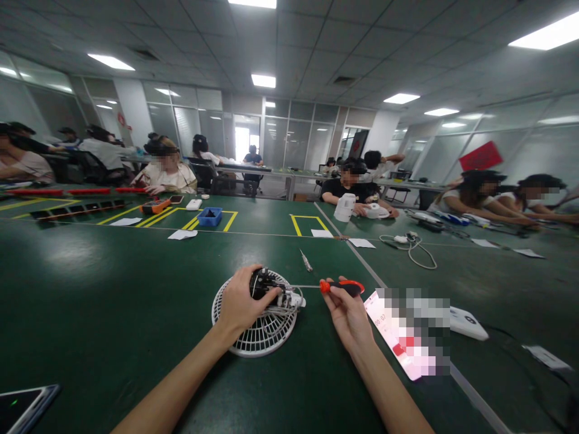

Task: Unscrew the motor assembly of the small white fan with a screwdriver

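Note:
My left hand [242,298] is closed around the black fan motor [261,283], which rests on a round white fan grille [260,342] lying on the green table. White plastic parts and wires [287,299] sit at the motor's right side. My right hand [348,310] grips a red and black screwdriver [349,287], held level with its shaft pointing left. The shaft's tip reaches the motor assembly; whether it sits in a screw I cannot tell. Beyond the grille lies a small clear-handled screwdriver [306,261].
A lit phone [400,343] lies right of my right hand, near a white box-like device [468,322]. Another phone [27,410] is at the lower left. Farther back stand a blue bin [210,217] and an orange meter [156,207]. People sit across the table.

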Demonstrator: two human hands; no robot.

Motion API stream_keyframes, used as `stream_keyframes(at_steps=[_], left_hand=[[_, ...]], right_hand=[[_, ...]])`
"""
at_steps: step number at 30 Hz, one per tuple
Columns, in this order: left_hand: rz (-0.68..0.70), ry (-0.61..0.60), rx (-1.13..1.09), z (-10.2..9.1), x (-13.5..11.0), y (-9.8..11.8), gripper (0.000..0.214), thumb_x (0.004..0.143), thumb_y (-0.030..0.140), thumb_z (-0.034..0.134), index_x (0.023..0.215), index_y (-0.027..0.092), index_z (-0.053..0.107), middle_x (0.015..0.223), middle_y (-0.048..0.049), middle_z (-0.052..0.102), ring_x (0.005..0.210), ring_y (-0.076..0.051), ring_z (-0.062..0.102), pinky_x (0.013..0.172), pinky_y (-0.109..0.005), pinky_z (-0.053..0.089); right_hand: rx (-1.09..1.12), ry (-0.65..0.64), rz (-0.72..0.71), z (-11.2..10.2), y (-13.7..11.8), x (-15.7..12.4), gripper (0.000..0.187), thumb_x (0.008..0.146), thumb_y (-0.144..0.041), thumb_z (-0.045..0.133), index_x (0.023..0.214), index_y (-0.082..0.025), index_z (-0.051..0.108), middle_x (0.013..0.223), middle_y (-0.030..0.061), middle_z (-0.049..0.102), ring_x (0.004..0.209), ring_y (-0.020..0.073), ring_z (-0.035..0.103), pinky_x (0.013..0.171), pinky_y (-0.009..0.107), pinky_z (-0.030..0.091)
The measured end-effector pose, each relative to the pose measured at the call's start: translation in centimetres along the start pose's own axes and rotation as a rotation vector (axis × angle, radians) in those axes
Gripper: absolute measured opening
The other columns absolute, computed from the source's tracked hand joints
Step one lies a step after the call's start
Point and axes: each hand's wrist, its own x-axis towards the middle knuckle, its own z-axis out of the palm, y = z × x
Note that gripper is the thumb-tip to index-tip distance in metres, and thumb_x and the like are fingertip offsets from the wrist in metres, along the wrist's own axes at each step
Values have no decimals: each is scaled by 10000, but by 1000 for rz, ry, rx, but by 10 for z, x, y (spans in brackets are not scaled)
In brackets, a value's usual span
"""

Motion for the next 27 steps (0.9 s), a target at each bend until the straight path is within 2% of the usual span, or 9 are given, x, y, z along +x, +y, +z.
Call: stream_keyframes(at_steps=[7,11,16,22,27], left_hand=[[7,-12,-3,-1,-1,0,532,834,540,739,1216,208,574,1140,-93,700,1044,-275,681,940,-476,581],[8,-6,-6,-2,-1,0,526,832,541,740,1209,213,574,1128,-93,699,1039,-278,682,935,-477,582],[7,-10,-3,-2,0,1,525,827,541,745,1202,213,579,1112,-88,702,1028,-277,685,924,-477,586],[12,-3,-6,-1,0,1,529,828,546,744,1207,214,583,1117,-84,701,1029,-271,683,929,-473,583],[18,-1,2,-1,-1,0,526,835,544,737,1214,215,580,1122,-82,698,1039,-269,680,934,-460,579]], right_hand=[[-57,55,-17,0,1,-1,678,448,-140,974,987,-225,572,761,-29,758,699,172,752,681,279,656],[-112,79,15,1,1,-1,640,456,-192,1003,932,-216,576,732,-20,753,643,179,742,575,246,631],[-141,62,19,1,2,-2,567,464,-243,1017,848,-192,603,742,-12,754,650,169,739,581,241,629],[-126,78,10,2,2,-2,584,431,-265,1025,828,-198,602,734,-18,747,661,172,733,596,260,625],[-117,121,25,1,1,1,522,525,-284,987,856,-211,590,720,-16,734,637,153,707,559,230,577]])
